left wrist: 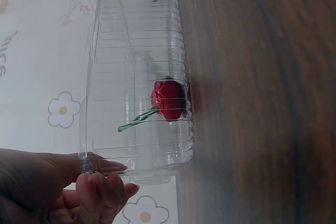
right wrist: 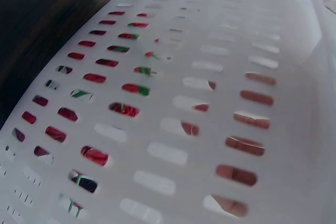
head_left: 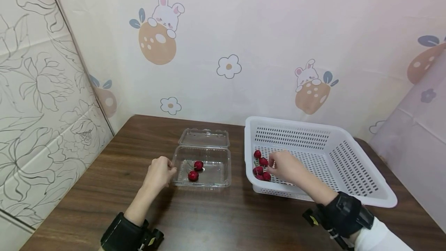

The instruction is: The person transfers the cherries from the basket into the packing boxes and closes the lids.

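Note:
A clear plastic clamshell box (head_left: 216,172) stands with its lid laid back, two red cherries (head_left: 193,175) inside. My left hand (head_left: 159,173) pinches the box's left rim between thumb and fingers. The left wrist view shows this grip at a corner, with a green-stemmed cherry (left wrist: 168,99) behind the ribbed wall. Over in the white basket (head_left: 296,122), several red cherries (head_left: 258,170) cluster at the left end. My right hand (head_left: 286,165) reaches in beside them, thumb and forefinger apart. Through the basket slots its fingers (right wrist: 256,98) show a little away from the cherries (right wrist: 124,109).
Both containers stand on a dark wooden table (head_left: 209,220), the basket right of the box. A patterned curtain (head_left: 223,34) hangs behind the table's back edge, and a flower-print panel (head_left: 45,88) borders the left side.

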Available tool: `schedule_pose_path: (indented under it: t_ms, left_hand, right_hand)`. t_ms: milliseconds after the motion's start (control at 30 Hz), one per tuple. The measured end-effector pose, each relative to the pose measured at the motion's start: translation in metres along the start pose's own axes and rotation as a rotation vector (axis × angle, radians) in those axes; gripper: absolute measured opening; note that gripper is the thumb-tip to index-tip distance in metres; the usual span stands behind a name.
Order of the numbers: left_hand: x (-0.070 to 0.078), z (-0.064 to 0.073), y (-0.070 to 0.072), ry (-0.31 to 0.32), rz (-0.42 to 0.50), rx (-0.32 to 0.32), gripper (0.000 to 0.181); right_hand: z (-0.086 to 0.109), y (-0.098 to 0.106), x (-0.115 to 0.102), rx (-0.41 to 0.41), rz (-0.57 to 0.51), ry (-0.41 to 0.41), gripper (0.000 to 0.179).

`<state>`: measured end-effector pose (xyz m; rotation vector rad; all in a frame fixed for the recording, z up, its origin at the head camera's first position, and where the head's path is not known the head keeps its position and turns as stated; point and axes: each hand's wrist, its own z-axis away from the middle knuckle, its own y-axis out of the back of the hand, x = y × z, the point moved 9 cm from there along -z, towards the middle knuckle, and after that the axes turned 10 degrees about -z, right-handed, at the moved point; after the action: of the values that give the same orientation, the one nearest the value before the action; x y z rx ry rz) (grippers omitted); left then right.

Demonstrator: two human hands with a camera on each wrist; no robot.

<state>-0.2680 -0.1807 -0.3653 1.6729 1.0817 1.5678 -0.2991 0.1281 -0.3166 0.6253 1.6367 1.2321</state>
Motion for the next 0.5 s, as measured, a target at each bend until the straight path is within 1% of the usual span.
schedule_pose_path:
  t_ms: [167, 233, 500]
  left_hand:
    - [0.0, 0.0, 0.0, -0.002, -0.005, 0.002, 0.008]
    - [0.0, 0.0, 0.0, -0.001, -0.006, 0.002, 0.008]
    - [0.0, 0.0, -0.001, 0.003, -0.002, -0.003, 0.009]
  right_hand:
    - [-0.001, -0.003, 0.006, -0.035, -0.011, -0.004, 0.015]
    - [-0.001, -0.006, 0.009, -0.063, -0.015, -0.017, 0.015]
    - [0.003, -0.018, 0.021, -0.186, -0.022, -0.113, 0.018]
